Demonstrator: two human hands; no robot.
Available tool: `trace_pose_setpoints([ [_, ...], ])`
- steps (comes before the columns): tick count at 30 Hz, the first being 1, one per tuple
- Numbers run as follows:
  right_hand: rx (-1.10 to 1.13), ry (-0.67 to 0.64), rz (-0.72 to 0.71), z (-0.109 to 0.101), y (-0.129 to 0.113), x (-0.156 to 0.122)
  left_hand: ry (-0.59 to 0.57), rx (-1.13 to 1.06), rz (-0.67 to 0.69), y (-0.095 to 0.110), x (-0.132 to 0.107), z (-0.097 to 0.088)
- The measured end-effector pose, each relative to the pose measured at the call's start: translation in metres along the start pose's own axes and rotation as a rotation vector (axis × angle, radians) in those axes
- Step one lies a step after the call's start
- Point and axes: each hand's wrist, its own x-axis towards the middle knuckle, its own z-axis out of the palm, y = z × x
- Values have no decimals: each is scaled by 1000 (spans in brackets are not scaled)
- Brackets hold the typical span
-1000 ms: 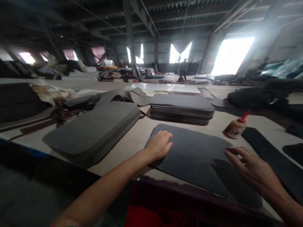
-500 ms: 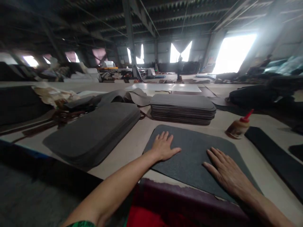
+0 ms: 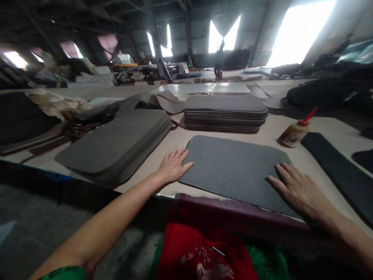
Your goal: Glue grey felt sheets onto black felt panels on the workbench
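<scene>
A dark grey flat panel with rounded corners [image 3: 230,171] lies on the table right before me. My left hand [image 3: 171,167] rests at its left edge, fingers spread and thumb over the panel. Along the right edge my right hand [image 3: 297,186] lies flat with its fingers stretched out. Neither hand grips anything. Beyond the panel is a stack of similar grey panels [image 3: 224,116]. Another such stack [image 3: 116,144] sits to the left of my left hand.
A bottle with a red nozzle [image 3: 294,132] stands right of the panel, beside a long dark strip [image 3: 335,171]. Maroon material [image 3: 221,210] covers the table's near edge. Crumpled beige material [image 3: 58,105] lies far left. A person [image 3: 219,58] stands in the background.
Both hands have slid outward over the panel, the left to its left edge and the right to its right edge. My view has tilted downward.
</scene>
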Motion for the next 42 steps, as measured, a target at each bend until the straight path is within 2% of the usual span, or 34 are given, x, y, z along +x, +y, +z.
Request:
trace_pose_setpoints([
  [3,-110,-31,-89,-14,18,-16,5,7,35,-6,-13,-9],
  [5,-130,10,-34,-24,11,-17,25,12,62,-4,-17,-17],
  [7,-77,68,15,-33,-12,-9,55,8,118,8,-15,-25],
  [9,17,78,-13,-38,-47,4,77,-11,219,27,-10,-27],
  [11,87,29,-92,-38,-84,17,55,-29,323,47,-4,-23],
  [13,125,-49,-172,-34,-112,25,-11,-24,368,63,-3,-15],
  [15,143,-126,-229,-30,-129,28,-63,-6,372,70,-6,-6],
  [17,145,-172,-244,-28,-135,27,-80,20,367,68,-12,-1],
  [21,126,-200,-196,-31,-125,22,-91,79,312,53,-20,0],
  [26,55,-202,-60,-30,-87,5,-101,110,264,36,-27,-3],
  [29,43,-214,2,-34,-61,-11,-119,116,290,26,-41,-5],
  [32,116,-314,-42,-47,-45,-30,-112,122,372,15,-60,-4],
  [36,186,-414,-119,-63,-34,-55,-14,167,486,2,-78,3],
  [40,126,-326,-82,-56,-23,-76,137,221,530,-5,-79,14],
  [42,124,-282,-73,-51,-16,-86,158,221,549,-10,-79,17],
])
